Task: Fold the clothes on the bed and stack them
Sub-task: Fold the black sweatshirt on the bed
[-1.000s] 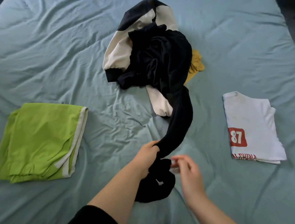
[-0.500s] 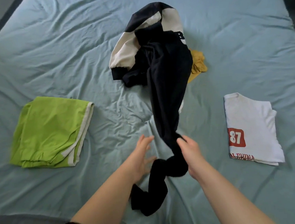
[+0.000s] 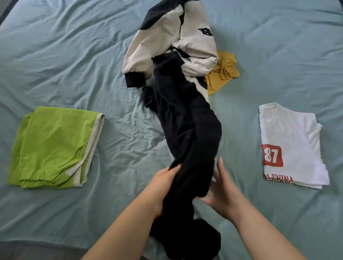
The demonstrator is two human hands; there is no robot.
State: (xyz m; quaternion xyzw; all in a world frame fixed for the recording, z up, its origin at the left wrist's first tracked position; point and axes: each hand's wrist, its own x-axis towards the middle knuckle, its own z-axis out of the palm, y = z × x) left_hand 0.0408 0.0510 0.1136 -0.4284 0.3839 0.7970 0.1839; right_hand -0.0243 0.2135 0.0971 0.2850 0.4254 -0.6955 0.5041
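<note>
The black garment (image 3: 186, 124) is the longest thing on the bed (image 3: 55, 46). It runs as one loose rope of cloth from the middle of the pale blue sheet down to the near edge, where its bunched end hangs over the side. Its far end lies on a black-and-white jacket (image 3: 158, 39), crumpled at the centre and not yet folded. To the left sits a folded green garment (image 3: 54, 148) and to the right a folded white T-shirt (image 3: 287, 132) with a red number patch, both well apart from the pile and from each other, so we judge that stacking is still to come. A small mustard garment (image 3: 221, 73) peeks out from under the jacket's right side. Our left hand (image 3: 163, 184) has its fingers curled into the black cloth near its near end and grips it. Our right hand (image 3: 223, 191) is spread with straight fingers against the cloth's right side and holds nothing. Whether its palm actually touches the fabric we cannot tell. We judge the black garment to be soft, limp and light. It will sag and twist, not keep a shape, and it may drag the jacket along where the two overlap. We think it wants taking by a hem or waistband with both hands set apart, then shaking out flat on the open sheet before any fold.
</note>
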